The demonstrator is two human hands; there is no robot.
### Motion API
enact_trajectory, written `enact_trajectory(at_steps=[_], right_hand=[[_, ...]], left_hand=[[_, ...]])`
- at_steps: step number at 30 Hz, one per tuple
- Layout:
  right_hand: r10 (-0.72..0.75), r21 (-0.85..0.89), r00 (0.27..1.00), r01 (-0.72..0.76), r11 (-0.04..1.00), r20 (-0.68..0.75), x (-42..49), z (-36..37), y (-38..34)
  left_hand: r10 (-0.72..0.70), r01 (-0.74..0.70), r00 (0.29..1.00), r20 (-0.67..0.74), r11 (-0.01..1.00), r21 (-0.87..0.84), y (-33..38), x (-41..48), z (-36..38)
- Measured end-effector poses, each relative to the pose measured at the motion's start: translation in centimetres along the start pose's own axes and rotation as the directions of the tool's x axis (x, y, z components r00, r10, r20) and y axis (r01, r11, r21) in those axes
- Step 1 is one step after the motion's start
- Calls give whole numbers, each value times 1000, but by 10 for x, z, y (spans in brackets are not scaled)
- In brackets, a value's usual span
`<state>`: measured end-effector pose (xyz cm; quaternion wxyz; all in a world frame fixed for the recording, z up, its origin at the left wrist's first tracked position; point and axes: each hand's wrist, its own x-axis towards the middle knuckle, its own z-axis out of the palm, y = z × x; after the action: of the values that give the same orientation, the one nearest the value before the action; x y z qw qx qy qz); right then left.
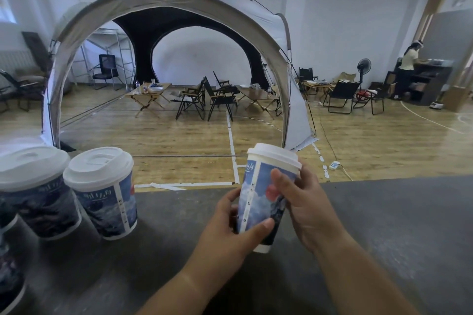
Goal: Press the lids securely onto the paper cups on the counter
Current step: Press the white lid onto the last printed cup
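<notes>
Both hands (266, 215) hold lidded cup (258, 202) (tilted) above counter (384, 225).

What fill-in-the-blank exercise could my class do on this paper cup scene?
The left hand and right hand grip the tilted cup, whose lid is coloured ____.
The nearest standing cup is on the counter to the tilted cup's ____.
Beyond the counter stands a large arched ____.
Missing words: white; left; tent.

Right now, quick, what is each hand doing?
Left hand: holds the lidded cup near its base.
Right hand: holds the same cup higher up.
</notes>
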<state>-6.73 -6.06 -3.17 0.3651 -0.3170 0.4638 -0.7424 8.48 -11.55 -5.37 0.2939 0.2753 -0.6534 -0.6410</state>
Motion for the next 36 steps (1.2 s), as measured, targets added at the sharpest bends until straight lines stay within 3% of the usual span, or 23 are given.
enact_trajectory(at_steps=[2,5,8,12,16,20,25,30,33,36], right_hand=[[40,107,999,-43,993,33,2,-5,-1],[79,185,978,-115,976,192,4,-15,-5],[80,141,972,-113,984,222,2,-13,-3],[45,77,997,-50,996,66,0,-3,-3],[65,177,956,-119,977,288,0,-11,-9],[47,131,932,-101,986,360,1,-14,-7],[4,-85,977,15,996,213,-1,-5,-4],[53,-101,966,-29,994,254,-3,-6,-7],[77,-126,949,-40,991,307,-3,-9,-9],[120,-174,931,-63,983,344,-4,-11,-12]], left_hand=[[-63,73,995,79,988,-135,2,0,1],[-85,121,985,149,959,-256,5,1,0],[-72,87,994,82,975,-203,5,2,-1],[-51,56,998,49,991,-120,6,-1,-2],[-83,113,984,159,975,-193,7,-3,-3],[-73,89,985,156,991,-97,7,-2,-6],[-10,-6,998,69,974,228,-2,9,-19],[54,-84,992,115,957,278,-9,11,-19],[183,-204,969,166,972,120,-4,10,-17],[259,-258,961,95,966,-32,15,10,-14]])
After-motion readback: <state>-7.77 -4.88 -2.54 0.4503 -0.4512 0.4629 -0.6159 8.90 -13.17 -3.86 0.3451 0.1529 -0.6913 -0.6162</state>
